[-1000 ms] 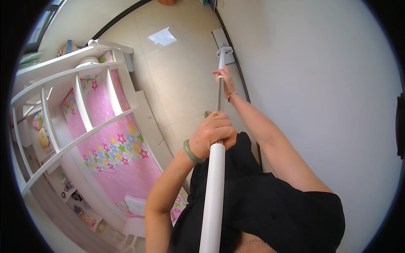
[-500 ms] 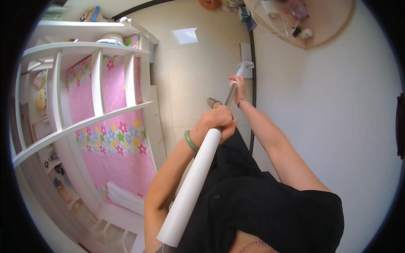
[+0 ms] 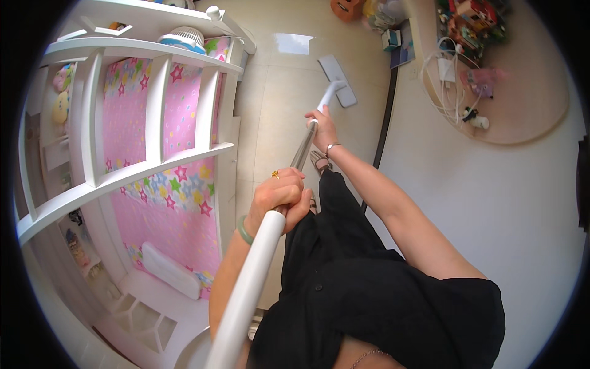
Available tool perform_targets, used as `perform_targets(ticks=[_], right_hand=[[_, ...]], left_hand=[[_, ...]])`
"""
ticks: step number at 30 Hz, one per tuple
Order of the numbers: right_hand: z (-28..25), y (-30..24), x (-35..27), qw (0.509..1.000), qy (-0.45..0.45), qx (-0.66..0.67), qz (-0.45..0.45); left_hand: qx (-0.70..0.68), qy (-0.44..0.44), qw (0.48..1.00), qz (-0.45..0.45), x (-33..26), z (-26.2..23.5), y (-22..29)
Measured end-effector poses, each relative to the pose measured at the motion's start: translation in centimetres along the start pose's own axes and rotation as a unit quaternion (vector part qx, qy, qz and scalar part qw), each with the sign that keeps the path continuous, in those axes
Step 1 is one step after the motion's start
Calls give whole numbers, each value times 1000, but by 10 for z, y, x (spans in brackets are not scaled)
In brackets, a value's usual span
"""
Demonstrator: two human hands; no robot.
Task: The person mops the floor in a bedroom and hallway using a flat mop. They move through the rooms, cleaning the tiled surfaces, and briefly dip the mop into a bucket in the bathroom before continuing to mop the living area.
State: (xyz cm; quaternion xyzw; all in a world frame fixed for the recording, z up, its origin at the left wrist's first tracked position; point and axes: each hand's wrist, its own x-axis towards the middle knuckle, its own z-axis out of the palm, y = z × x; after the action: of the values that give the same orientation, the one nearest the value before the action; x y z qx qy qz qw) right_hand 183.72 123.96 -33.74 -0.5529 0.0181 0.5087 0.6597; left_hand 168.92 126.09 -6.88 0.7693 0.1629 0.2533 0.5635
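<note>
A flat mop (image 3: 249, 292) with a thick white grip and a bare metal pole slants from the lower edge up toward the floor. Just above the grip, my left hand (image 3: 283, 198) is closed around the metal pole; a green bangle circles that wrist. Farther down the shaft my right hand (image 3: 322, 128) wraps the pole near its lower white section. The white-edged grey mop head (image 3: 332, 69) lies on the tiled floor (image 3: 276, 92), set at an angle beyond my right hand.
A white bunk bed rail (image 3: 129, 176) with pink star bedding (image 3: 175, 227) lines the left, with a small fan (image 3: 183, 38) beyond. At right, a rounded wooden surface (image 3: 534, 117) bears cables and toys. An orange guitar-shaped object (image 3: 348, 8) stands at the far end. My sandalled foot (image 3: 319, 161) is below the pole.
The mop head has come away from the dark baseboard at right, moving left and turning on the floor. Both hands have shifted left with the pole, still gripping it. The view has shifted too.
</note>
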Motion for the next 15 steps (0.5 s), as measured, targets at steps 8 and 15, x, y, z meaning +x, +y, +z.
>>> perform_targets(ticks=[8,15], right_hand=[[64,-13,91,837,-145,-455,-268],[88,-24,179,720,-143,-601,-316]], left_hand=[[62,166,984,-2,33,-15,-42],[35,267,963,32,69,-32,-108]])
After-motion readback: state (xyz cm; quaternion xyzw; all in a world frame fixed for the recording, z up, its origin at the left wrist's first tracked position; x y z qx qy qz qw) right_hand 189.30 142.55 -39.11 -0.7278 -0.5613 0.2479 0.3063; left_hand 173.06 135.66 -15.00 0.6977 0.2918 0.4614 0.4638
